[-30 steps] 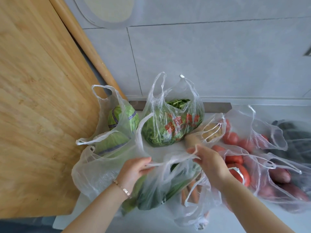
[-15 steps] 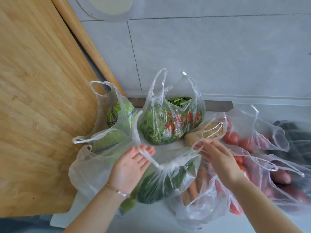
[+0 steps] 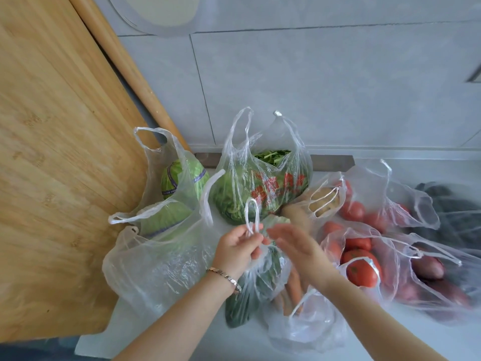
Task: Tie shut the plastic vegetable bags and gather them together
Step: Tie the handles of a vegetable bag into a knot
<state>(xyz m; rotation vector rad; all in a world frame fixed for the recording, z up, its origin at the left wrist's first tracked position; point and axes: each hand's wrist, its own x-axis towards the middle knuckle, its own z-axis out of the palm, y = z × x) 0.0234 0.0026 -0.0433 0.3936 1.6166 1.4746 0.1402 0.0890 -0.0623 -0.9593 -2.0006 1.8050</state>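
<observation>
Several clear plastic bags of vegetables crowd a pale counter. My left hand (image 3: 238, 247) pinches the gathered handles of the cucumber bag (image 3: 250, 295), one handle loop standing up above my fingers. My right hand (image 3: 294, 246) is blurred, its fingers straight, just right of those handles and holding nothing. Behind stand a cabbage bag (image 3: 179, 186) and a leafy greens bag (image 3: 260, 188) with red print, both with loose handles. A carrot bag (image 3: 296, 319) lies under my right forearm. A tomato bag (image 3: 361, 264) sits to the right.
A large wooden board (image 3: 52, 178) leans along the left. A grey tiled wall (image 3: 312, 87) rises behind the bags. A potato bag (image 3: 322, 201), a bag of reddish sweet potatoes (image 3: 429, 269) and a bag of dark vegetables (image 3: 453, 204) fill the right side.
My hands came together from pulling the cucumber bag's handles apart. The left hand now pinches the handles at the bag's neck, and the right hand has let go and opened.
</observation>
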